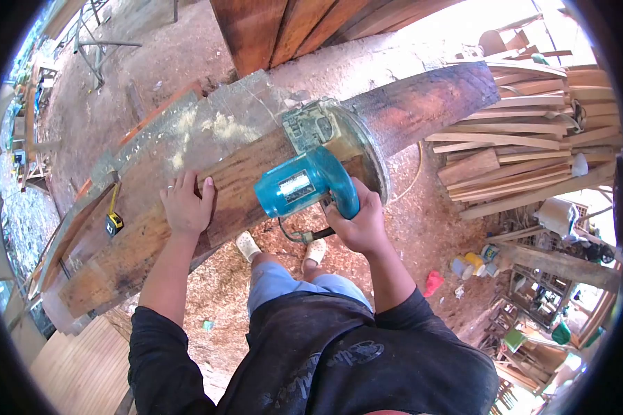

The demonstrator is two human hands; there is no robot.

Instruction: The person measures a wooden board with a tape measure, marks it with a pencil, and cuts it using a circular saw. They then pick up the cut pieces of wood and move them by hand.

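Note:
My right hand (358,220) is wrapped around the rear handle of a teal circular saw (291,185). The saw's metal base plate (310,124) rests on a long, dark-stained wooden plank (422,104), and its round guard faces right. My left hand (189,202) lies on the plank (256,166) to the left of the saw, fingers stretched out and thumb apart. Farther left, a yellow and black tape measure (113,224) sits on the wood with some tape pulled out. The saw blade is hidden.
Under the plank is a worn, sawdust-strewn work surface (221,117). Large boards (291,28) stand at the top. Cut wood strips (526,131) are stacked at right, with several small containers (474,261) below them. Wood shavings cover the ground (221,304). A cord (415,173) hangs beyond the saw.

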